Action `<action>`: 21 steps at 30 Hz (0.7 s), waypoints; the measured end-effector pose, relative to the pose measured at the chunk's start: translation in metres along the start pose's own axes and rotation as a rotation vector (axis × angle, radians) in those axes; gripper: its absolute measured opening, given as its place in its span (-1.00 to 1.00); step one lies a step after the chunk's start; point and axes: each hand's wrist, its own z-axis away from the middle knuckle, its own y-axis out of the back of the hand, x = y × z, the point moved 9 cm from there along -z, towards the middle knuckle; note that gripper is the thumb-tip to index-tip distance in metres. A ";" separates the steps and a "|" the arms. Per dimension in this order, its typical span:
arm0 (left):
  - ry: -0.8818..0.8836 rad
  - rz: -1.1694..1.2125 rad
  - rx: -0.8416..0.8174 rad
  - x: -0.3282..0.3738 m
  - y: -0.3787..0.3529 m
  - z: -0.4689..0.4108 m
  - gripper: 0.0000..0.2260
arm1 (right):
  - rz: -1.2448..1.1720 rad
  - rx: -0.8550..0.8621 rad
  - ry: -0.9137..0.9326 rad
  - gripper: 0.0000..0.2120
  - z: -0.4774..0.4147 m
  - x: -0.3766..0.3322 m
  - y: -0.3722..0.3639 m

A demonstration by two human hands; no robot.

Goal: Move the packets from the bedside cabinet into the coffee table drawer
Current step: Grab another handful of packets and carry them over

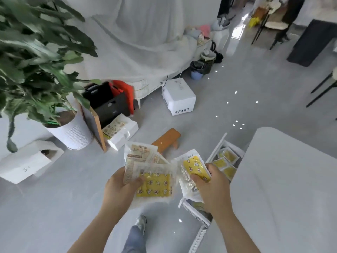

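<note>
A person's left hand (118, 190) grasps a fanned stack of packets (155, 181), thumb pressed on the top yellow one. Just to its right, the right hand (209, 187) pinches 1 more yellow packet (193, 168), fingers curled round its lower edge. Both hands are held above the grey floor, beside the white coffee table (282, 179). The table's drawer (218, 146) stands open below the right hand, with several yellow packets (227, 156) lying inside. A small wooden stool (166, 140) sits on the floor beyond the stack. A potted plant (36, 61) fills the left side.
</note>
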 end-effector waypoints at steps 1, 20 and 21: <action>-0.009 -0.014 -0.037 0.006 -0.005 -0.016 -0.89 | 0.001 0.022 -0.030 -0.87 -0.008 0.002 0.000; -0.213 -0.348 -0.727 0.097 -0.199 -0.196 -0.72 | -0.138 0.554 -0.616 -0.86 -0.071 0.094 0.044; -0.213 -0.367 -0.739 0.099 -0.213 -0.202 -0.75 | -0.142 0.572 -0.641 -0.87 -0.076 0.102 0.048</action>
